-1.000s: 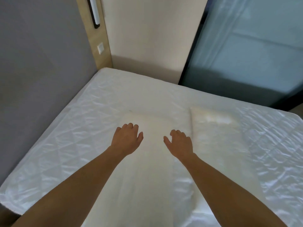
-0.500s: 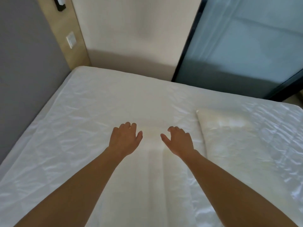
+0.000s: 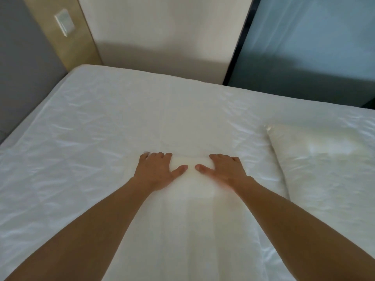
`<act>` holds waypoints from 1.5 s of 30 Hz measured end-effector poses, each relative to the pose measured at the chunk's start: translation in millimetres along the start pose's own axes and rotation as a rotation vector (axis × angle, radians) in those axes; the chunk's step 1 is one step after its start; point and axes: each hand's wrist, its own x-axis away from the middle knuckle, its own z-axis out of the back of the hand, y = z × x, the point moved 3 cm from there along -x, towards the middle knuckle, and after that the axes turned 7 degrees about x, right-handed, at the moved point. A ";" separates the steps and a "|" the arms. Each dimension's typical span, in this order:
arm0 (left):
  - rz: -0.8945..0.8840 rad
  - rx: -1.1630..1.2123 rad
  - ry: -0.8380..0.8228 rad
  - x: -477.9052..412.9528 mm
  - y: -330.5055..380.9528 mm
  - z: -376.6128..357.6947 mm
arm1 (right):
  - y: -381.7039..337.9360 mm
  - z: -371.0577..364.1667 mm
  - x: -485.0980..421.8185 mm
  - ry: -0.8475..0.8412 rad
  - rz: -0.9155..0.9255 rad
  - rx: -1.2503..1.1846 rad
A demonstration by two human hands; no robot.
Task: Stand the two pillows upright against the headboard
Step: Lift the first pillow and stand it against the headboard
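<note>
Both hands [image 3: 194,171] flat on near pillow [image 3: 188,230] — 2nd pillow [image 3: 324,169] beside.

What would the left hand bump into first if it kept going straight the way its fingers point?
Probably nothing soon: past the pillow under the left hand lies only flat bed, then the beige wall beyond the far edge. Depth is hard to judge.

The room is dim and evenly lit, with soft sheen on the quilted bed cover [image 3: 85,126]. Light seems to come from the frosted glass panel [image 3: 316,37] on the right. A broad soft shadow lies along the foot of the cream wall [image 3: 162,27]. The right hand [image 3: 225,171] is smeared with motion blur, and edges bow slightly.
</note>
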 end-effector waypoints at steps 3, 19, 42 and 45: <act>0.010 -0.002 -0.077 -8.4 -4.2 -1.0 | 2.1 0.2 -5.1 -0.047 0.016 -0.011; -0.114 -0.020 0.129 62.0 7.5 68.5 | -25.8 59.8 72.9 0.251 0.116 0.084; 0.262 -0.070 0.395 476.2 44.3 394.5 | -224.1 338.1 386.7 0.414 0.730 0.177; 0.326 -0.134 0.517 524.7 39.1 423.2 | -261.0 364.3 412.0 0.529 0.840 0.169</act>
